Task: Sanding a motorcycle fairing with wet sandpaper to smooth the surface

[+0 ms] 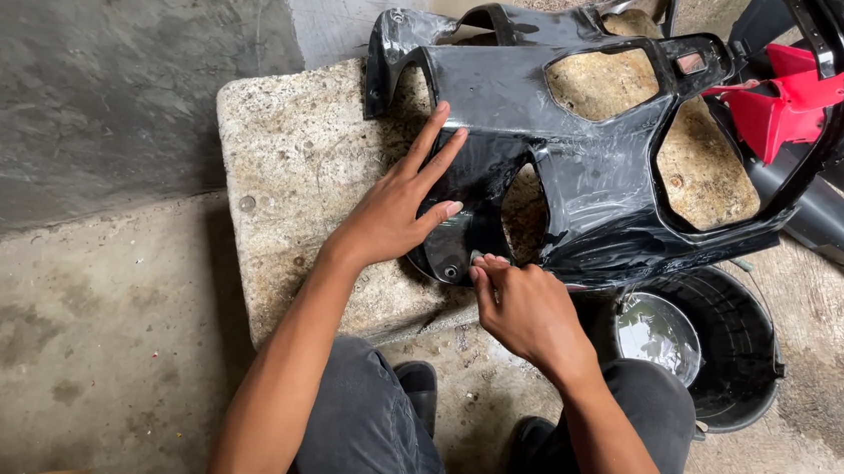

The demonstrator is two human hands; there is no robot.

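A glossy black motorcycle fairing panel (588, 170) lies wet across a rough concrete block (297, 167) that serves as the tabletop. The left hand (399, 210) rests flat and open on the panel's lower left lobe, fingers spread, pinning it down and gripping nothing. The right hand (522, 310) is curled at the panel's bottom edge, fingertips pinched together against the surface (whether something small sits under them I cannot tell). Just to the right, on the ground, stands a black bucket (735, 342) holding water. Most of the panel already glistens with water; judging by that, the work has reached the lower rim. Red bodywork (789, 105) lies behind.
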